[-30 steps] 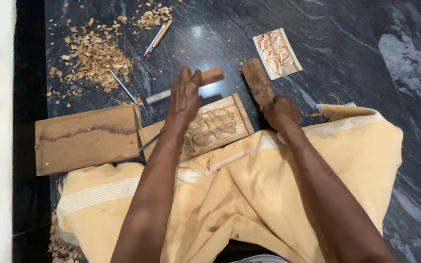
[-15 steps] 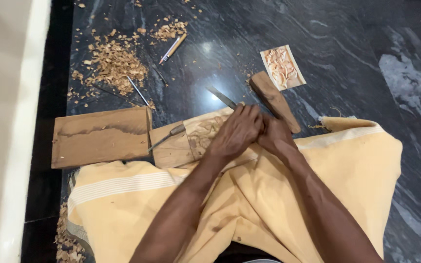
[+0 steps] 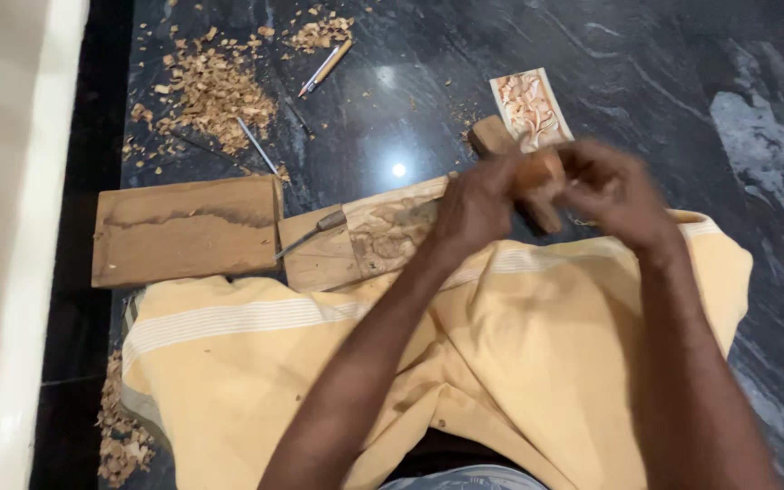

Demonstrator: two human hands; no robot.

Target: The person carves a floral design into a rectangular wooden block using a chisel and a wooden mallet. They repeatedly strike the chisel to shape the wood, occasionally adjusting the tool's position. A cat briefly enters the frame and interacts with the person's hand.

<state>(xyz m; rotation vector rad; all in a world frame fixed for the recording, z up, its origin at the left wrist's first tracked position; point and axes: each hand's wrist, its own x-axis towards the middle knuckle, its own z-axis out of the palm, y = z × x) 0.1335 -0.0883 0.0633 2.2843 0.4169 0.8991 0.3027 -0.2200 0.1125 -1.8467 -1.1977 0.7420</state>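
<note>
1. Both hands, left (image 3: 475, 204) and right (image 3: 612, 186), are closed round a wooden mallet (image 3: 521, 172), blurred, just above the carved panel (image 3: 369, 240).
2. A chisel (image 3: 308, 234) lies on the panel.
3. Shavings (image 3: 215, 91) litter the dark marble floor (image 3: 664, 82); a plank (image 3: 188, 229) lies alongside.

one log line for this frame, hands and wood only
left hand on wooden mallet | right hand on mallet too, blurred | carved panel under left wrist | chisel lying free

Both forearms reach forward and angle in toward each other. Left hand (image 3: 475, 201) and right hand (image 3: 612, 186) meet close together, fingers curled, looks like they're gripping something, but it's motion-blurred.
</note>
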